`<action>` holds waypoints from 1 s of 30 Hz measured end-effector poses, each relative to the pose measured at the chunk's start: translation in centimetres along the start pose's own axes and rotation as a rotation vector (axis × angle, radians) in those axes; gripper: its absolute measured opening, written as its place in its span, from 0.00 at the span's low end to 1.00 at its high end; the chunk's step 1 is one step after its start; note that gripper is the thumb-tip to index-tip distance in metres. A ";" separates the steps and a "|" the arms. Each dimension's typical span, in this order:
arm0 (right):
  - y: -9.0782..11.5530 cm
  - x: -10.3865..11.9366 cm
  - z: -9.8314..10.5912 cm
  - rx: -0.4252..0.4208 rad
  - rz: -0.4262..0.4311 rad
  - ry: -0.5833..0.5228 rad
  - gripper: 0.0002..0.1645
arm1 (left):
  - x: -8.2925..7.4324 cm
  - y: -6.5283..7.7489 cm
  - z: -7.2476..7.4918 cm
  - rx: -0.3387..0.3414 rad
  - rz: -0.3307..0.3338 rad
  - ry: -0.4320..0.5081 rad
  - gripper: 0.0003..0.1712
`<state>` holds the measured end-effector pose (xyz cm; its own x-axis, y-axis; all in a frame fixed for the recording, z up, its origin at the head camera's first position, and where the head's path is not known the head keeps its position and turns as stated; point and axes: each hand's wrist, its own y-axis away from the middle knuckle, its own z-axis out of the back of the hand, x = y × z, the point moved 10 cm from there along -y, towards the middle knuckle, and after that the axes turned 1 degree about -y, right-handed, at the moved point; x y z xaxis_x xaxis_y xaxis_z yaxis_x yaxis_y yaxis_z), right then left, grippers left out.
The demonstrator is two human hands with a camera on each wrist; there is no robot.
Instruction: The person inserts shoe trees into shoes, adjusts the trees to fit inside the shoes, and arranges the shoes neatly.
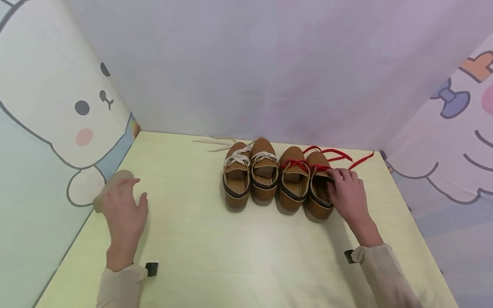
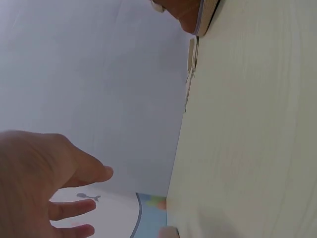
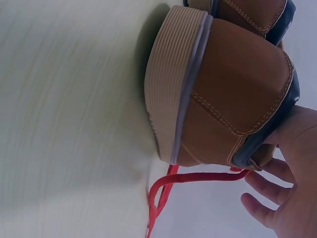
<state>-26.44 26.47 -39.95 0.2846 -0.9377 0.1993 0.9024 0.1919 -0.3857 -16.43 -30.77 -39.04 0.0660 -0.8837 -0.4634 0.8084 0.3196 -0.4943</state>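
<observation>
Two brown shoes with red laces stand side by side on the table. My right hand (image 1: 348, 194) is at the rightmost shoe (image 1: 320, 207), its thumb in the opening and its fingers by the collar and tongue. In the right wrist view, that shoe (image 3: 233, 79) shows its ribbed sole and dark collar, gripped at the collar edge. Left of it is the other red-laced shoe (image 1: 289, 201). My left hand (image 1: 125, 218) hovers over the table's left side, fingers loosely spread, holding nothing. Behind it is a beige rounded thing (image 1: 124, 174), mostly hidden, its kind unclear.
Two brown shoes with white laces, a left one (image 1: 236, 199) and a right one (image 1: 263, 194), stand beside the red-laced pair. Loose red laces (image 1: 339, 153) and white laces (image 1: 215, 142) trail toward the pale back wall (image 1: 246, 85). Printed side walls flank the table (image 1: 231, 256).
</observation>
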 end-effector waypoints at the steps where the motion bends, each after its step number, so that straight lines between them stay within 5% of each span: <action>1: 0.0 -0.1 0.0 -0.001 0.001 0.002 0.23 | 0.7 0.0 0.3 0.005 0.029 -0.011 0.19; 6: 0.0 -0.1 0.2 -0.018 0.038 0.020 0.23 | 4.4 0.5 1.2 0.057 0.216 -0.024 0.25; 14: -0.1 0.3 0.2 0.004 0.090 0.076 0.26 | 8.4 1.0 1.2 0.143 0.348 -0.031 0.32; 30: -0.6 0.5 0.3 0.010 0.125 0.050 0.31 | 11.1 0.7 -0.9 0.254 0.375 -0.061 0.36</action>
<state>-26.74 26.02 -39.38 0.3789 -0.9195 0.1046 0.8640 0.3110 -0.3961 -15.67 -40.04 -45.20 0.4100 -0.7440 -0.5276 0.8395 0.5340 -0.1007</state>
